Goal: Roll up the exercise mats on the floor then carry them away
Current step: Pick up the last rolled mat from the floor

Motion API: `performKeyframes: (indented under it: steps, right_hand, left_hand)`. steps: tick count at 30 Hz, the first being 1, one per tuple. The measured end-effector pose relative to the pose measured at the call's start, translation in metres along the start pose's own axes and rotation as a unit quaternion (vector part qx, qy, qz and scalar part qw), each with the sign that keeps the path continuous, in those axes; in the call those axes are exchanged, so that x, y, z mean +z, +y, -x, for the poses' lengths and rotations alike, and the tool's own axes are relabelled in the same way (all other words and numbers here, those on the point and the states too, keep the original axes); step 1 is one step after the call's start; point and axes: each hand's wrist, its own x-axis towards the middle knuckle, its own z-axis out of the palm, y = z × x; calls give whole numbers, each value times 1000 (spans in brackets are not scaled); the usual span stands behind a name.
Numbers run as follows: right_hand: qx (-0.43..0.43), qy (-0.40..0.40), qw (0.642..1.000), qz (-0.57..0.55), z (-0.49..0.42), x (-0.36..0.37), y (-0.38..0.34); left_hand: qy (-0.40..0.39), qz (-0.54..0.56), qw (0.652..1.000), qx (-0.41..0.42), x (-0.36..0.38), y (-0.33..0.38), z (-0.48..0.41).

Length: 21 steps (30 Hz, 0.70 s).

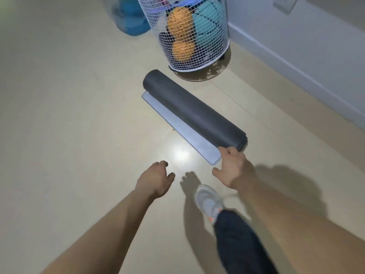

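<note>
Hands spread loose: right hand (235, 171) touches the rolled mat (193, 109), left hand (154, 180) holds nothing.

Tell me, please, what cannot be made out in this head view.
- Head view, right hand: fingertips meet the mat roll; gripping or only touching is unclear, knuckles hide them.
- Head view, wire basket: top cut off by frame edge.
- Head view, blue thing behind it: blurred and cut off.
</note>
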Motion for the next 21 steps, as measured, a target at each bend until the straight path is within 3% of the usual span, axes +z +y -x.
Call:
performKeyframes:
  steps: [6,15,18,21]
  right_hand:
    - [87,-16,996,-23,-116,7,-52]
    - [149,52,987,-22,-289,22,-81]
    - [166,50,985,-3,-322,31,-63]
    - [191,10,982,-15,-339,45,-48]
  left_hand:
    - [-9,-10,999,39,-67,-52,-115]
    - [-10,-77,993,88,-118,-87,-298]
    - [37,-72,988,133,-124,-74,-348]
    - [136,-81,965,210,-125,-50,-392]
